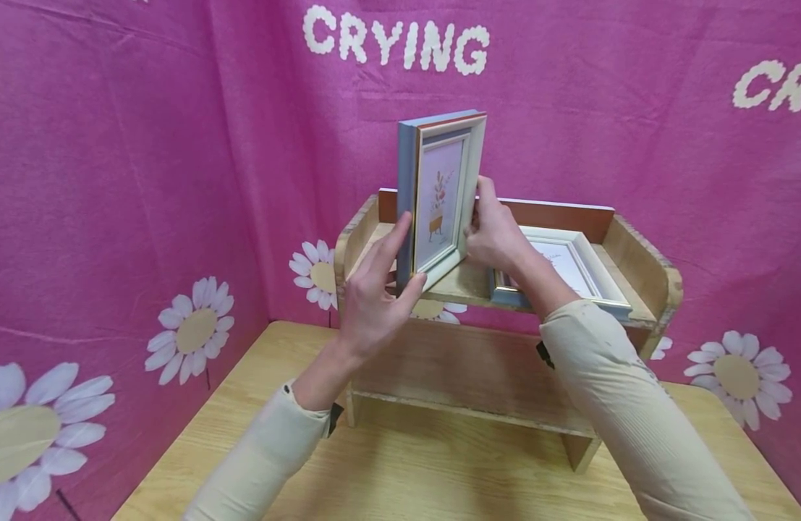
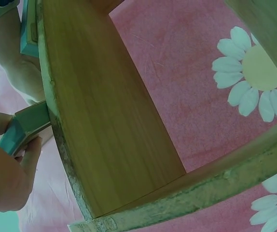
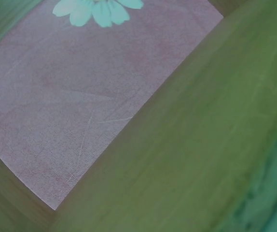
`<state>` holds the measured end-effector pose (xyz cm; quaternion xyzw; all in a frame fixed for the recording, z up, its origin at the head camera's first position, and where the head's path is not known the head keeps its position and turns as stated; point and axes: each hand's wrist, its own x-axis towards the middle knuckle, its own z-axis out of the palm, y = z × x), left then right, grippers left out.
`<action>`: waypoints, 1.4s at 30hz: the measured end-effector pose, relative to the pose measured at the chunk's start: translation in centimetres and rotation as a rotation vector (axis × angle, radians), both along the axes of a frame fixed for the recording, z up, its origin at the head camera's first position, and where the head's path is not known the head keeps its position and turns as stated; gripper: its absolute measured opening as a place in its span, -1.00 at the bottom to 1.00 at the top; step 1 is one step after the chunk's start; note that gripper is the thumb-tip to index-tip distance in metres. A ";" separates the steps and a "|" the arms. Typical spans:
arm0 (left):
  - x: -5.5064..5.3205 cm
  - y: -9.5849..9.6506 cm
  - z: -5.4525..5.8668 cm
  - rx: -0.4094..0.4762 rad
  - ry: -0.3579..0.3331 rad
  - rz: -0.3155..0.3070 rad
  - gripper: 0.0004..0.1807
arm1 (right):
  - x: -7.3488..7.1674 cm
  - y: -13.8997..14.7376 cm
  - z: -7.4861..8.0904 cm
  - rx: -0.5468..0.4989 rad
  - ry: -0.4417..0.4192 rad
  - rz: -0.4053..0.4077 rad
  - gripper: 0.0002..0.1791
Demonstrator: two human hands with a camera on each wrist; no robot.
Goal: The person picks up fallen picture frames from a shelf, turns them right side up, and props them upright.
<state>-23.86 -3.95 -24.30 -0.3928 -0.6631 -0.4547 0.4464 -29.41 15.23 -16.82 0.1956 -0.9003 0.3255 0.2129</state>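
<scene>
Head view, upright frame: the cream-faced picture frame (image 1: 442, 199), blue-grey at the side, stands on edge between both hands over the left part of the shelf's top board, a potted-plant print facing right.
Head view, left hand: the left hand (image 1: 374, 297) grasps its lower left corner, thumb in front, fingers along the side.
Head view, right hand: the right hand (image 1: 496, 230) grips the right edge, fingers bent round it.
Head view, flat frame: a second frame (image 1: 572, 262) lies face up on the wooden shelf (image 1: 465, 369), partly behind the right forearm.
Head view, surroundings: shelf on a wooden table (image 1: 244, 441); pink cloth (image 1: 113, 181) behind.
Left wrist view, corner: frame corner pinched beside the shelf edge; contact with the wood uncertain at this angle.
Right wrist view, board: dim shelf wood, daisy-printed cloth beyond.
</scene>
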 end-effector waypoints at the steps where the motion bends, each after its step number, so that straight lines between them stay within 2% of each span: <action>1: 0.0 0.0 0.0 0.001 -0.001 0.000 -0.22 | 0.0 0.0 0.0 -0.003 -0.002 0.002 -0.27; 15: 0.1 0.2 -0.3 -0.013 -0.015 0.060 -0.20 | -0.2 0.0 -0.1 0.015 -0.020 0.025 -0.25; 20: 0.2 0.1 -0.4 -0.025 0.000 0.093 -0.20 | -0.2 0.0 0.0 0.029 -0.028 0.034 -0.27; 23: 0.2 0.1 -0.3 -0.027 0.010 0.113 -0.20 | 0.1 0.2 0.3 0.070 -0.029 0.014 -0.28; 26: 0.2 0.2 -0.2 -0.027 0.009 0.106 -0.20 | 0.6 0.7 0.9 0.091 -0.025 -0.011 -0.23; 28: 0.2 0.2 -0.1 -0.027 0.004 0.095 -0.19 | 1.2 1.1 1.4 0.058 0.010 -0.022 -0.20; 31: 0.2 0.4 0.0 -0.022 -0.003 0.073 -0.19 | 2.1 1.5 2.5 -0.053 0.134 -0.009 -0.26; 35: 0.3 0.4 0.0 -0.018 0.002 0.089 -0.19 | 3.8 0.5 4.4 -0.145 0.297 0.066 -0.36; 37: 0.3 0.4 0.0 -0.019 0.010 0.100 -0.20 | 4.5 -0.4 5.3 -0.146 0.368 0.132 -0.35; 39: 0.3 0.3 -0.1 -0.022 0.020 0.105 -0.21 | 5.1 -1.5 6.0 -0.102 0.436 0.190 -0.33; 42: 0.3 0.4 -0.1 -0.022 0.026 0.090 -0.24 | 5.4 -2.7 6.7 -0.003 0.464 0.209 -0.26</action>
